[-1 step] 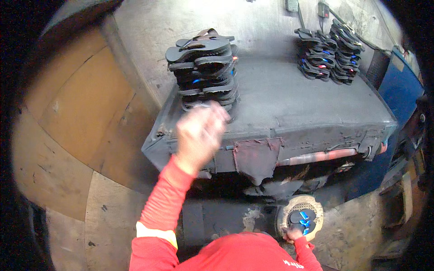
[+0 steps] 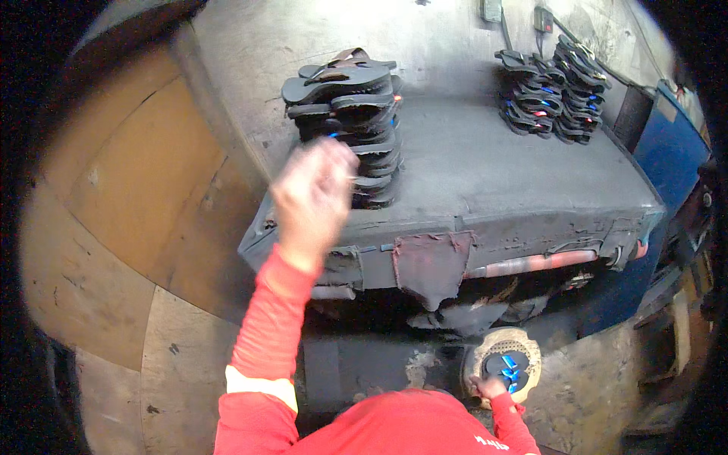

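Note:
My left hand (image 2: pixel 315 186), smeared by motion, is raised in front of a tall stack of dark flip-flops (image 2: pixel 339 89) at the left end of the dark-topped table. It covers part of the lower stack, and its fingers are too blurred to read. Low on the right, my right hand (image 2: pixel 489 387) is closed at the near left rim of a round, pale wooden stool (image 2: pixel 533 356). What that hand grips is hidden. Dark flip-flops (image 2: pixel 497 366) with shiny blue parts lie on the stool beside it.
Two more flip-flop stacks (image 2: pixel 527 98) stand at the table's back right. A worn cloth flap (image 2: pixel 431 265) hangs off the front edge of the table (image 2: pixel 485 163). Beyond its right end is a blue panel (image 2: pixel 671 133). Brown boards (image 2: pixel 136 174) cover the left side.
My left hand has moved left and slightly up, uncovering more of the stack's lower right side. My right hand has shifted slightly left at the stool's rim.

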Available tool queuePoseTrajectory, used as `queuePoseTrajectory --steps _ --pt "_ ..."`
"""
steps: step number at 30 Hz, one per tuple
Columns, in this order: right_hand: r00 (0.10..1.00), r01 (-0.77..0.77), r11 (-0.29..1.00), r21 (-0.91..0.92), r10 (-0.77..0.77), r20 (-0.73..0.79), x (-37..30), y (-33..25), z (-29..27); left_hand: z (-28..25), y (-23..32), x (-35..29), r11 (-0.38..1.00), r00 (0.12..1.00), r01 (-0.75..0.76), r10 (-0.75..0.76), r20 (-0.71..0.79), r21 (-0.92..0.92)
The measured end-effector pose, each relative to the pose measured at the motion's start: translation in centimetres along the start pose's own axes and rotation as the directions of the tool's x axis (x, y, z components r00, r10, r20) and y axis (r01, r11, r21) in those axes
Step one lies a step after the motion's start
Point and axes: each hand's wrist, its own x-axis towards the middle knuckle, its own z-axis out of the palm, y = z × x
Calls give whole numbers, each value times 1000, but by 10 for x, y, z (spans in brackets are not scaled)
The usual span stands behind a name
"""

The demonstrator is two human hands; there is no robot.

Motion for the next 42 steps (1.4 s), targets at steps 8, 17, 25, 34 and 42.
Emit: queuePoseTrajectory --steps 8,17,25,34,42 --pt "820 532 838 -120 -545 -172 -47 -211 -37 -5 -99 152 896 927 265 -339 162 356" --pt "791 606 764 221 -549 -269 -68 -264 -27 -108 -23 70 755 963 258 -151 223 -603" --pt "560 822 564 80 -776 -291 -64 -322 9 -87 5 -247 734 340 662 -472 814 149" --pt "353 849 461 -260 -859 -370 -27 -378 117 -61 -20 -313 526 436 835 -812 388 162" --pt "433 865 481 -142 -859 -274 -9 -397 115 -53 -43 -288 498 383 830 -836 392 251"
